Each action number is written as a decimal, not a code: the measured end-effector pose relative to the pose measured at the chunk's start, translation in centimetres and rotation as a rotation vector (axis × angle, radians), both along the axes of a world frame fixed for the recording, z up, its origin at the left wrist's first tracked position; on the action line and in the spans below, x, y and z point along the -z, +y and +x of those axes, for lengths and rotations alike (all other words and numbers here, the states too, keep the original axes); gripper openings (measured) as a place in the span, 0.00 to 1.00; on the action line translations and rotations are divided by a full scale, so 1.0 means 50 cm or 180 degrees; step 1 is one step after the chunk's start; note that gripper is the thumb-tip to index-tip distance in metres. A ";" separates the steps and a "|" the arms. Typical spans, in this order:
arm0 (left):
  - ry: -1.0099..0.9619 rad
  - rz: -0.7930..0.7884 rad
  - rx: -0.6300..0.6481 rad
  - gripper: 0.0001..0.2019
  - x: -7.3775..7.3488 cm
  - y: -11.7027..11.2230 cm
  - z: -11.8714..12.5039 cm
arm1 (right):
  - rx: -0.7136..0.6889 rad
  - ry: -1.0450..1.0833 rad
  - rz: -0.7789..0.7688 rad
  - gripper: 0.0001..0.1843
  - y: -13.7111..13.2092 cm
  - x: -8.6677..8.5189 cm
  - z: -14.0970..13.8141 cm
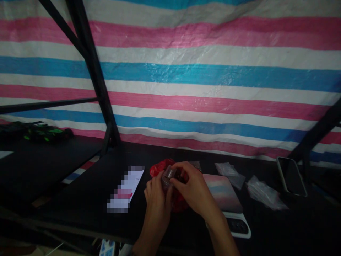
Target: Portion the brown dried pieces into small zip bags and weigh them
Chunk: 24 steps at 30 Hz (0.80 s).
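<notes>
Handling a clear packet point(167, 175) above the black shelf point(85, 206)

Left hand point(156, 192): fingers closed around the clear packet, which sits between the 2 hands, against red plastic point(160, 166). Right hand point(191, 183): thumb and forefinger at the packet's edge; cannot tell whether they pinch it. To the right: 1 scale point(224, 195), 2 lots of clear bags point(266, 193), 1 phone point(291, 176). To the left: 1 white oblong point(126, 193), pixelated.

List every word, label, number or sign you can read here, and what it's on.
"04", apparently, on the white sheet; the rest is pixelated.
White-edged device: panel markings too dark to read.
Blue-and-white item: too blurred.
Held clear plastic: nothing readable.
</notes>
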<state>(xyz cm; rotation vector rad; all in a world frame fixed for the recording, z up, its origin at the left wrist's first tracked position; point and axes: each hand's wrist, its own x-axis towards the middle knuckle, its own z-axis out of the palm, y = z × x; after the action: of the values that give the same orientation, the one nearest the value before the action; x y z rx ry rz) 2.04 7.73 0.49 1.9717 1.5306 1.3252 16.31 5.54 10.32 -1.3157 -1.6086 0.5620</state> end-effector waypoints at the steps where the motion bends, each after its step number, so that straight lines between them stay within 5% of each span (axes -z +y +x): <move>1: -0.0056 0.0011 0.0003 0.22 0.004 0.002 -0.002 | -0.0006 0.0035 0.0029 0.19 0.000 -0.001 0.000; 6: -0.0418 0.0016 -0.0072 0.25 0.003 -0.003 -0.002 | -0.0126 0.0194 0.0070 0.19 0.004 -0.004 0.001; 11: -0.0983 -0.0003 -0.0261 0.24 -0.029 -0.024 0.005 | 0.0496 0.0015 0.0179 0.14 0.024 0.012 0.017; 17: -0.1473 -0.0384 -0.0352 0.23 -0.042 -0.027 -0.003 | 0.0797 -0.1360 -0.0654 0.09 0.064 0.059 0.021; 24: -0.2028 -0.0799 -0.0093 0.23 -0.036 -0.013 -0.004 | 0.0650 -0.1324 -0.0851 0.10 0.095 0.075 -0.026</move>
<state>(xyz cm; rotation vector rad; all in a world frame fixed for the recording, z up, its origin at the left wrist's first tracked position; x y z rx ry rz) 1.82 7.09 2.27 1.2113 1.3235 1.4919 15.01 10.28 6.59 -1.8687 -1.7402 0.4035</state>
